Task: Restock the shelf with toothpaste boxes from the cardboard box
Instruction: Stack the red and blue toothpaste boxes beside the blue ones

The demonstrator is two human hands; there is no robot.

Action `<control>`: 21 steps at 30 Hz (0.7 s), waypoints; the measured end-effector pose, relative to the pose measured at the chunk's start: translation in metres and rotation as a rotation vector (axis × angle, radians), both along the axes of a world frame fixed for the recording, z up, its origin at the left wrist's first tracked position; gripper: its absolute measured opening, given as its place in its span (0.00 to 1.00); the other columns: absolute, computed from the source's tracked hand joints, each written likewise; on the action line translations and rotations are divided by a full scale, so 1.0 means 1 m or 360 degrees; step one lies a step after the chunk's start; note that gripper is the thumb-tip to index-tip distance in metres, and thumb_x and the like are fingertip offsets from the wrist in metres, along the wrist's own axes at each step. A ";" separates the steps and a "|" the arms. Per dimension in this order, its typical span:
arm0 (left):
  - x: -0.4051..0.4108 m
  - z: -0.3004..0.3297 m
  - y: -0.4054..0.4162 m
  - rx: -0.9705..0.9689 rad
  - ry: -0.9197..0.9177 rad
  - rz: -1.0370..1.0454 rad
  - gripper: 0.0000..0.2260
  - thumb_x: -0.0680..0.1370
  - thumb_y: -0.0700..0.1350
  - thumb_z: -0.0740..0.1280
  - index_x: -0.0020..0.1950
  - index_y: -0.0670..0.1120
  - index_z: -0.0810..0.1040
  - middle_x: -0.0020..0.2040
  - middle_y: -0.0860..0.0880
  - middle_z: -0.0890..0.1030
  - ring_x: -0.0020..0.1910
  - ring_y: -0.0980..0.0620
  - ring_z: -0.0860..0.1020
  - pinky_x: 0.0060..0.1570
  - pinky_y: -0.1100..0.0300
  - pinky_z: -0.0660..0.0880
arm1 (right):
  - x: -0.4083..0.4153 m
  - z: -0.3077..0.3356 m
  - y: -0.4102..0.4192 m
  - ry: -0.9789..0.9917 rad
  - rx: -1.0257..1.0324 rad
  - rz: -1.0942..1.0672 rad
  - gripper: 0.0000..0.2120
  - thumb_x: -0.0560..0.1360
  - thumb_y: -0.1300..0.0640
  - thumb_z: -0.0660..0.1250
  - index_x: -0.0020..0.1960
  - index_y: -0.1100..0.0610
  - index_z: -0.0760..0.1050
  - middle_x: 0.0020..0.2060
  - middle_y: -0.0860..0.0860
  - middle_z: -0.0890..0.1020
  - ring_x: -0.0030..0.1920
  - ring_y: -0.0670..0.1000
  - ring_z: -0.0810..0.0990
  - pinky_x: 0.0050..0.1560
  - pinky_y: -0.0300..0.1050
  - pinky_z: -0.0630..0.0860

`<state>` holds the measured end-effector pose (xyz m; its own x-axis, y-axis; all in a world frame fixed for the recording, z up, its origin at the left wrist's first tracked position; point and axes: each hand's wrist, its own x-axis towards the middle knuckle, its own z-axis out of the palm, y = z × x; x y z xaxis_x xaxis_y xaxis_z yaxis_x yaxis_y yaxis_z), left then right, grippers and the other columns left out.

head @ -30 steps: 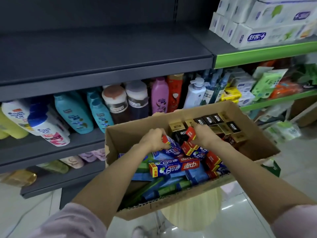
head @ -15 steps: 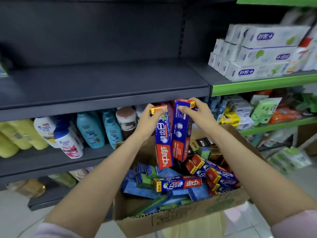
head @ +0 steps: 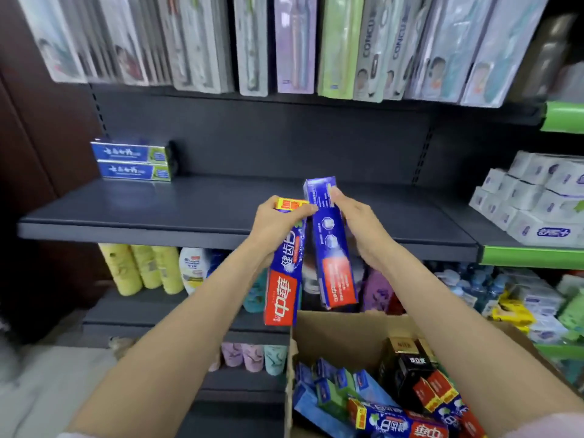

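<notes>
Where hands (head: 316, 229) grip boxes (head: 331, 248): shelf (head: 158, 213), stacked cartons (head: 134, 161) leftward

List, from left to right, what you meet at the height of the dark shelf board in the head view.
Stacked blue toothpaste boxes → bare dark shelf → left hand gripping a red-and-blue box → right hand gripping a blue box → white boxes.

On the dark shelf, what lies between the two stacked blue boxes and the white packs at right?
Head view: bare dark shelf; only the hand-held toothpaste boxes rise before it.
</notes>
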<state>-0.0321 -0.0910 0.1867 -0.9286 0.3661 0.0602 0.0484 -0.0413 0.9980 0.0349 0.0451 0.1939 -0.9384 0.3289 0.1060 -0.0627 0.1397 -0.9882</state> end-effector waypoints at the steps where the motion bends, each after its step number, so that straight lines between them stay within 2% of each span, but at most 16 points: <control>1: -0.011 0.005 -0.011 0.0081 -0.0023 0.0101 0.15 0.67 0.47 0.77 0.43 0.45 0.73 0.39 0.45 0.83 0.35 0.48 0.82 0.43 0.53 0.80 | -0.008 0.003 -0.012 -0.0059 0.0079 0.0136 0.10 0.75 0.45 0.66 0.52 0.50 0.77 0.46 0.47 0.85 0.42 0.44 0.84 0.50 0.42 0.77; 2: -0.024 0.009 -0.024 0.0137 -0.0037 0.0188 0.14 0.66 0.46 0.78 0.43 0.45 0.75 0.39 0.45 0.83 0.36 0.47 0.82 0.45 0.51 0.81 | -0.017 0.005 -0.026 -0.0093 0.0214 0.0239 0.08 0.73 0.47 0.68 0.52 0.46 0.75 0.49 0.46 0.83 0.45 0.43 0.83 0.50 0.40 0.77; 4: -0.048 0.019 -0.048 0.0223 -0.0064 0.0281 0.15 0.65 0.46 0.78 0.44 0.45 0.76 0.42 0.43 0.84 0.40 0.44 0.83 0.48 0.46 0.81 | -0.036 0.009 -0.054 -0.0060 0.0607 0.0271 0.23 0.66 0.50 0.76 0.56 0.42 0.69 0.56 0.45 0.78 0.53 0.43 0.79 0.54 0.40 0.75; 6: -0.073 0.028 -0.073 0.0267 -0.0072 0.0316 0.15 0.64 0.46 0.79 0.43 0.45 0.76 0.43 0.42 0.85 0.42 0.42 0.84 0.47 0.45 0.81 | -0.061 0.016 -0.082 0.0021 0.0968 0.0207 0.39 0.61 0.53 0.80 0.66 0.48 0.64 0.60 0.46 0.74 0.59 0.45 0.74 0.57 0.41 0.71; 8: -0.096 0.036 -0.097 0.0270 -0.0052 0.0298 0.14 0.66 0.46 0.78 0.44 0.45 0.76 0.42 0.42 0.84 0.39 0.43 0.83 0.43 0.49 0.82 | -0.089 0.025 -0.100 0.0012 0.1081 0.0142 0.43 0.63 0.57 0.78 0.71 0.52 0.59 0.59 0.48 0.75 0.58 0.48 0.74 0.56 0.41 0.70; 10: -0.125 0.044 -0.126 0.0243 -0.0039 0.0248 0.13 0.69 0.45 0.76 0.46 0.43 0.76 0.39 0.43 0.83 0.32 0.46 0.81 0.32 0.58 0.80 | -0.119 0.033 -0.121 -0.0102 0.0853 0.0123 0.41 0.67 0.59 0.72 0.73 0.52 0.56 0.56 0.52 0.78 0.55 0.52 0.78 0.59 0.47 0.74; 11: -0.140 0.047 -0.140 0.0232 -0.0044 0.0233 0.13 0.69 0.45 0.76 0.46 0.43 0.76 0.39 0.43 0.82 0.30 0.48 0.81 0.30 0.61 0.79 | -0.134 0.036 -0.131 -0.0154 0.0617 0.0134 0.35 0.70 0.60 0.68 0.72 0.52 0.56 0.52 0.54 0.78 0.49 0.54 0.80 0.56 0.50 0.77; 13: -0.172 0.049 -0.164 0.0207 -0.0054 0.0248 0.20 0.68 0.48 0.77 0.52 0.39 0.77 0.41 0.43 0.84 0.31 0.48 0.82 0.35 0.58 0.81 | -0.159 0.042 -0.152 -0.0231 0.0027 0.0249 0.20 0.74 0.61 0.58 0.65 0.56 0.64 0.44 0.58 0.79 0.36 0.55 0.82 0.42 0.48 0.78; 15: -0.192 0.051 -0.178 0.0148 -0.0052 0.0245 0.28 0.65 0.51 0.78 0.58 0.38 0.75 0.44 0.43 0.85 0.35 0.46 0.84 0.42 0.53 0.82 | -0.175 0.045 -0.163 -0.0280 -0.0302 0.0357 0.13 0.76 0.57 0.57 0.56 0.60 0.72 0.41 0.58 0.81 0.31 0.53 0.81 0.34 0.43 0.77; 18: -0.214 0.054 -0.193 0.0138 -0.0060 0.0219 0.26 0.67 0.51 0.77 0.58 0.37 0.76 0.44 0.42 0.85 0.32 0.47 0.82 0.37 0.58 0.80 | -0.196 0.045 -0.176 -0.0337 -0.0236 0.0299 0.11 0.75 0.48 0.65 0.51 0.55 0.74 0.36 0.54 0.84 0.29 0.48 0.82 0.30 0.39 0.79; 21: -0.234 0.057 -0.203 0.0117 -0.0055 0.0205 0.23 0.69 0.51 0.76 0.55 0.38 0.75 0.42 0.43 0.85 0.30 0.50 0.82 0.35 0.60 0.80 | -0.215 0.043 -0.185 -0.0370 -0.0136 0.0244 0.11 0.75 0.47 0.66 0.50 0.55 0.74 0.33 0.52 0.85 0.30 0.47 0.83 0.30 0.38 0.79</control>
